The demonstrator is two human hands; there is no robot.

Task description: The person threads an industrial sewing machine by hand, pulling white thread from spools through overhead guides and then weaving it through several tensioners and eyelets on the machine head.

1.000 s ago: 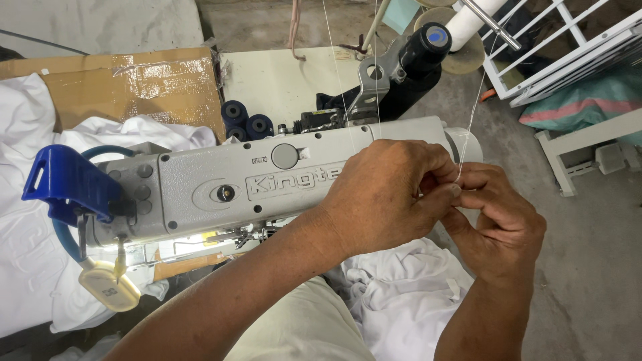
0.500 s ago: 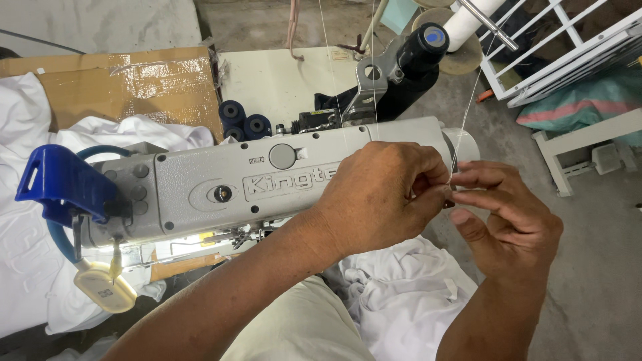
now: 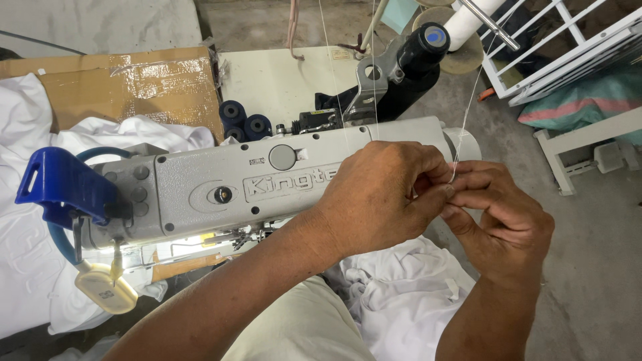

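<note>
— In the head view, what were the person's hands doing?

— The left hand lay across the right end of the grey sewing machine, its fingers curled and its thumb pressed against the fingertips of the right hand. Between them the two hands pinched a thin white thread, just in front of the machine's rounded end.

— And where did that thread run?

— Up and away from the pinch, slanting toward the top right, where it passed a white cone of thread near the white metal rack. Two more fine threads hung down behind the machine.

— What lay around the machine?

— A blue plastic piece stuck out from its left end, with a cream tag dangling below it. White cloth was bunched under the forearms and also heaped at the left. Behind the machine, dark blue spools stood on the cream worktop, just beside a taped cardboard sheet. A black motor part with a blue cap rose at the back.

— Could the needle area be seen?

— Only a lit strip under the machine's arm; the detail there could not be made out.
</note>
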